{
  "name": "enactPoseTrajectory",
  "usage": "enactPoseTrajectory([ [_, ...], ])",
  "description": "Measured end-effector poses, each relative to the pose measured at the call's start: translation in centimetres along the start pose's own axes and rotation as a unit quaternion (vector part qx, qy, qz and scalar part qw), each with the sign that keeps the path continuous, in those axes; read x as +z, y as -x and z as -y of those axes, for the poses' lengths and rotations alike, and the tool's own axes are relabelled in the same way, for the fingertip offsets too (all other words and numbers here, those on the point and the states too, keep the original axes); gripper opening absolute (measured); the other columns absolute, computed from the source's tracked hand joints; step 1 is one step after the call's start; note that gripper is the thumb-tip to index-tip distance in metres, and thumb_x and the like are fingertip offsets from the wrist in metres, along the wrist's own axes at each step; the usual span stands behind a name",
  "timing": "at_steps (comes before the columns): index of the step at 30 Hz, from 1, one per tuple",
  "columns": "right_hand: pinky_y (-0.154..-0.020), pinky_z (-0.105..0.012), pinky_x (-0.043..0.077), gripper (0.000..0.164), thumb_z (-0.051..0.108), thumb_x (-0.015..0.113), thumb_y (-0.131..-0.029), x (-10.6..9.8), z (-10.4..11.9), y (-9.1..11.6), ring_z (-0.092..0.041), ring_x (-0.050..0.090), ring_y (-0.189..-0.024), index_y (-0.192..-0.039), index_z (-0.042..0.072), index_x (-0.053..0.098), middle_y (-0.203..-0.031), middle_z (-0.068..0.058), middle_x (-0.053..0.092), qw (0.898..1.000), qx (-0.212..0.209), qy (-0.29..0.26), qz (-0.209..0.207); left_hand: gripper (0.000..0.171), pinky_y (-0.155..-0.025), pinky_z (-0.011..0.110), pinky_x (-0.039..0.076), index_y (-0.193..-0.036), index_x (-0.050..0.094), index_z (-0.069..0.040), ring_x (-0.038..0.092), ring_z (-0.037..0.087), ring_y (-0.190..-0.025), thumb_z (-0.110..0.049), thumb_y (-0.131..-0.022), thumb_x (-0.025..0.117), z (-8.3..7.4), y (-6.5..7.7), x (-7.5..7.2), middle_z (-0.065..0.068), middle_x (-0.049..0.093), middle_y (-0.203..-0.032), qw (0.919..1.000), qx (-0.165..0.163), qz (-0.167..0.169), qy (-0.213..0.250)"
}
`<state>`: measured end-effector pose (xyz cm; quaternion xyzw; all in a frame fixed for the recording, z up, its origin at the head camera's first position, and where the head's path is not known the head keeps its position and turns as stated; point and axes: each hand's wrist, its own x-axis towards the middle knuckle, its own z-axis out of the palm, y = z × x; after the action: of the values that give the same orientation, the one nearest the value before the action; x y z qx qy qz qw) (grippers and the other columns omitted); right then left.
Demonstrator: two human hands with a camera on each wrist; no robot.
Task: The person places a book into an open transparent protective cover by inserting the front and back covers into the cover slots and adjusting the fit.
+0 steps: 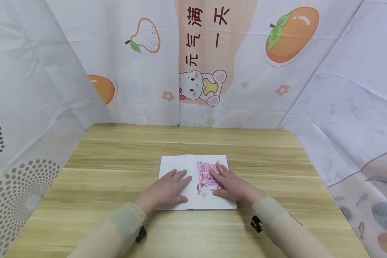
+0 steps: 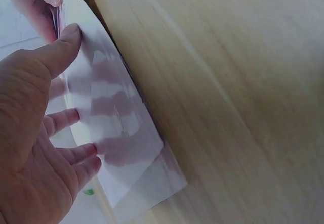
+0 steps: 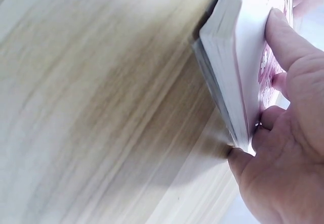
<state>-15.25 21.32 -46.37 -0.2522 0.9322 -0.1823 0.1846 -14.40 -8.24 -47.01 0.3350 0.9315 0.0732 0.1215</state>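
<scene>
An open book lies on the wooden table, its left page blank white and its right page printed in pink with Chinese characters and cartoon figures. My left hand rests flat on the blank page, fingers spread. On the printed page lies my right hand, its fingers straight and spread over the characters. In the left wrist view, the left thumb and fingertips touch the white page. From the right wrist view, the thick stack of pages shows at the side, with the little finger down by the book's edge.
The light wooden table extends around the book on all sides. Behind it hangs a white curtain with fruit and bear prints. More patterned cloth hangs on the left and right. Dark wrist straps sit under the sleeves.
</scene>
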Motion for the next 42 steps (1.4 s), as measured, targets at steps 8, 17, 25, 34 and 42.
enactPoseTrajectory([
  [8, -0.118, -0.063, 0.027, 0.082, 0.046, 0.066, -0.097, 0.4, 0.3, 0.1, -0.048, 0.002, -0.154, -0.163, 0.018, 0.027, -0.167, -0.029, 0.0, 0.998, 0.06, 0.0, -0.009, 0.075, -0.121, 0.052, 0.029, -0.159, 0.039, -0.02, 0.031, 0.045, -0.149, -0.053, -0.096, 0.065, -0.1, 0.1, -0.2, 0.011, 0.033, -0.165, 1.0, 0.005, -0.005, -0.004],
  [17, -0.117, -0.063, 0.028, 0.087, 0.047, 0.07, -0.095, 0.7, 0.4, 0.5, -0.051, 0.002, -0.153, -0.163, 0.013, 0.027, -0.165, -0.033, -0.003, 0.996, 0.091, -0.012, -0.024, 0.075, -0.122, 0.052, 0.029, -0.16, 0.037, -0.022, 0.027, 0.044, -0.151, -0.053, -0.098, 0.063, -0.2, 0.0, -0.2, 0.009, 0.029, -0.167, 0.9999, -0.001, 0.007, 0.008],
  [25, -0.118, -0.064, 0.025, 0.098, 0.041, 0.076, -0.091, 0.8, 0.1, 0.3, -0.054, 0.007, -0.151, -0.163, 0.006, 0.02, -0.165, -0.034, 0.002, 0.996, 0.072, -0.033, -0.051, 0.075, -0.122, 0.052, 0.029, -0.16, 0.036, -0.022, 0.026, 0.044, -0.151, -0.053, -0.097, 0.063, -0.2, -0.1, -0.2, 0.009, 0.028, -0.167, 0.9998, 0.0, 0.009, 0.016],
  [34, -0.122, -0.062, 0.013, 0.101, 0.03, 0.073, -0.093, 0.4, 0.3, -0.3, -0.047, 0.006, -0.154, -0.166, 0.015, 0.005, -0.17, -0.019, 0.008, 0.988, 0.063, -0.117, -0.076, 0.076, -0.121, 0.052, 0.03, -0.16, 0.037, -0.021, 0.027, 0.044, -0.151, -0.05, -0.096, 0.066, -0.1, 0.2, -0.4, 0.01, 0.029, -0.166, 0.9998, -0.002, 0.006, 0.02],
  [42, -0.121, -0.06, 0.019, 0.091, 0.029, 0.068, -0.097, -0.2, 0.2, -0.2, -0.045, 0.025, -0.151, -0.166, 0.024, 0.009, -0.168, -0.017, 0.02, 0.954, 0.15, -0.226, -0.125, 0.076, -0.121, 0.053, 0.03, -0.16, 0.037, -0.02, 0.027, 0.046, -0.15, -0.05, -0.096, 0.067, -0.1, 0.2, -0.4, 0.012, 0.03, -0.166, 0.9996, 0.002, 0.003, 0.027],
])
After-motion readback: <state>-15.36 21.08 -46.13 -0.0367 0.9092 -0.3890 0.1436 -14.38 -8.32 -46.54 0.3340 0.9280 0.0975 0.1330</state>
